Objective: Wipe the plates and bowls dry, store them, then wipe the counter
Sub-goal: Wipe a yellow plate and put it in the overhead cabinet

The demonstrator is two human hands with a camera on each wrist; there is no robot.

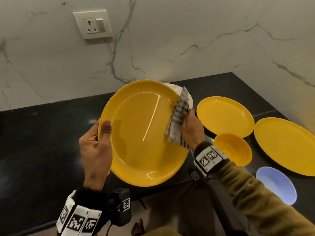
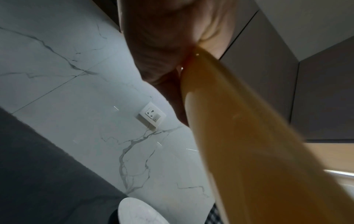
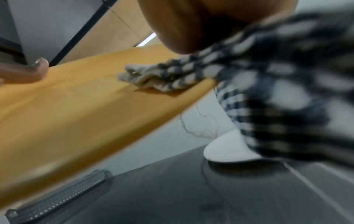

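Plate (image 1: pixel 141 133), large, yellow: held tilted above the black table (image 1: pixel 42 142). Left hand (image 1: pixel 95 150) grips its near-left rim, thumb on top, fingers curled beneath. Right hand (image 1: pixel 190 128) pinches a checked cloth (image 1: pixel 179 116) folded over the right rim. Right of it, on the table, close together: two yellow plates (image 1: pixel 225 116) (image 1: pixel 286 145), yellow bowl (image 1: pixel 233 149), pale blue bowl (image 1: pixel 276 184). Bare table to the left.

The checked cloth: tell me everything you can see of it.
The checked cloth is a soft woven rag in dark and white checks with a plain pale edge, bunched and folded. The right hand grips it and presses it over the right rim of the large yellow plate, wrapping both faces of the rim. The left hand holds that plate tilted above the black counter. The cloth looks blurred in the right wrist view.
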